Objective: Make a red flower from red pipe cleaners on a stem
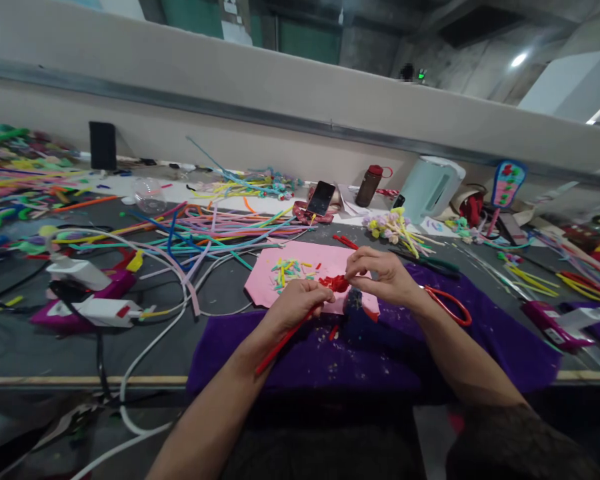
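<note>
A bunched red piece of pipe cleaner sits between my two hands over a pink sheet. My left hand is closed on a long red pipe cleaner, whose tail slants down along the wrist. At the right side of the bunched red part, my right hand pinches with thumb and forefinger. Short cut pieces in yellow, green and red lie on the pink sheet. Red-handled scissors rest on a purple cloth, right of my right forearm.
Long coloured pipe cleaners cover the left and back. White cables and chargers lie at left. Along the back stand a propped phone, a brown bottle and a pale green kettle. A flower bunch lies before the kettle.
</note>
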{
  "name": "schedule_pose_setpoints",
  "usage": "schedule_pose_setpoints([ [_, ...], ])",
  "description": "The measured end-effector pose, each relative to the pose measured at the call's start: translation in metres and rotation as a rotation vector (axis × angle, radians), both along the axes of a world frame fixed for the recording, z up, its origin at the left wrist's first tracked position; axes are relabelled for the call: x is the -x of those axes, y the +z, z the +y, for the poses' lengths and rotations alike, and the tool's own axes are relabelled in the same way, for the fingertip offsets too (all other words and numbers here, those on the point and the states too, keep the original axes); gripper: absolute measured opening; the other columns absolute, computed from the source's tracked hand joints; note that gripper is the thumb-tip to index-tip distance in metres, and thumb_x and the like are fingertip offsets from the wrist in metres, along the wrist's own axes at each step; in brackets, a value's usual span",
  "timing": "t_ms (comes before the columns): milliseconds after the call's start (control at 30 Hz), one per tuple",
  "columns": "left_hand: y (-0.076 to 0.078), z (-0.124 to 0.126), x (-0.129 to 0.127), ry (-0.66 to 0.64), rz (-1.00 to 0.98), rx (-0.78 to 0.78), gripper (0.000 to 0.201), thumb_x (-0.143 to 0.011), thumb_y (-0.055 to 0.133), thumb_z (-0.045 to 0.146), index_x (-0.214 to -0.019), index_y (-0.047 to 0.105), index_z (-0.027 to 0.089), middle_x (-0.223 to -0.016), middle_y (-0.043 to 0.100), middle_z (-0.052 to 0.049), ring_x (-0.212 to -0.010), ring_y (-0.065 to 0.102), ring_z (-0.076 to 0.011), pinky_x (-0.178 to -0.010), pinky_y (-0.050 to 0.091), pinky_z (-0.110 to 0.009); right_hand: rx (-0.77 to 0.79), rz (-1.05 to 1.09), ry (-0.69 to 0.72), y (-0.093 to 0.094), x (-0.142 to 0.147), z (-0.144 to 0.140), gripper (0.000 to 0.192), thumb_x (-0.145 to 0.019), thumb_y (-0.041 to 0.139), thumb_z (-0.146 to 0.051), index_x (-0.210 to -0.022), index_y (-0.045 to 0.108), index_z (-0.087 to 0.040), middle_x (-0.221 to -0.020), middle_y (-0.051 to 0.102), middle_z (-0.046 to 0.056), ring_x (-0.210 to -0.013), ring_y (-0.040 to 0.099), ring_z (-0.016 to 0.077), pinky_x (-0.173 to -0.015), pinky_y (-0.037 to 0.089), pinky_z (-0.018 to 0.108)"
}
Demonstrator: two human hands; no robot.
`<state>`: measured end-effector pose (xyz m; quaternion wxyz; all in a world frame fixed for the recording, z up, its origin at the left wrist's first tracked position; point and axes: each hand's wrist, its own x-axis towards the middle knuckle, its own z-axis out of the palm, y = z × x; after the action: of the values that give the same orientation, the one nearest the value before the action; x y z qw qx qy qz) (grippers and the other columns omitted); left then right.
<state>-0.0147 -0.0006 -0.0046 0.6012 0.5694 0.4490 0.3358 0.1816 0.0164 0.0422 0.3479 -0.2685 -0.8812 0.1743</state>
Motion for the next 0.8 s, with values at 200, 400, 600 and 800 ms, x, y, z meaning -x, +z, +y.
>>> schedule_pose_setpoints([
  [200, -0.001, 0.0, -0.001, -0.005, 0.049, -0.032, 0.02, -0.065, 0.055, 0.032, -0.058, 0.059, 0.014, -0.036, 0.042, 0.006, -0.034, 0.029, -0.0057, -0.04, 0.02, -0.022, -0.025, -0.071, 0.001, -0.003, 0.004, -0.007, 0.008, -0.076, 0.055, -0.014, -0.076, 0.062, -0.017, -0.082, 0.058, 0.005, -0.079, 0.055, 0.0143, -0.073, 0.045, 0.029],
  [400, -0.001, -0.001, -0.001, -0.003, 0.068, -0.078, 0.022, -0.065, 0.055, 0.033, -0.057, 0.059, 0.014, -0.038, 0.042, 0.005, -0.036, 0.032, -0.0068, -0.041, 0.022, -0.023, -0.078, -0.06, -0.047, -0.012, 0.007, -0.009, 0.014, -0.072, 0.053, -0.008, -0.076, 0.062, -0.018, -0.084, 0.058, 0.004, -0.08, 0.056, 0.0149, -0.075, 0.044, 0.029],
  [600, -0.005, 0.0, -0.001, -0.008, 0.078, -0.116, 0.024, -0.065, 0.055, 0.035, -0.053, 0.057, 0.014, -0.04, 0.044, 0.004, -0.038, 0.034, -0.0076, -0.042, 0.024, -0.023, -0.102, -0.09, -0.034, -0.013, 0.006, -0.008, 0.014, -0.073, 0.053, -0.01, -0.078, 0.061, -0.02, -0.085, 0.058, 0.004, -0.079, 0.055, 0.0158, -0.073, 0.044, 0.03],
  [800, -0.006, -0.001, 0.0, -0.023, 0.077, -0.143, 0.025, -0.067, 0.054, 0.034, -0.054, 0.057, 0.014, -0.041, 0.043, 0.004, -0.039, 0.034, -0.0073, -0.043, 0.024, -0.023, -0.117, -0.108, -0.027, -0.013, 0.006, -0.007, 0.013, -0.074, 0.053, -0.01, -0.076, 0.06, -0.02, -0.085, 0.058, 0.004, -0.08, 0.055, 0.0156, -0.072, 0.044, 0.029],
])
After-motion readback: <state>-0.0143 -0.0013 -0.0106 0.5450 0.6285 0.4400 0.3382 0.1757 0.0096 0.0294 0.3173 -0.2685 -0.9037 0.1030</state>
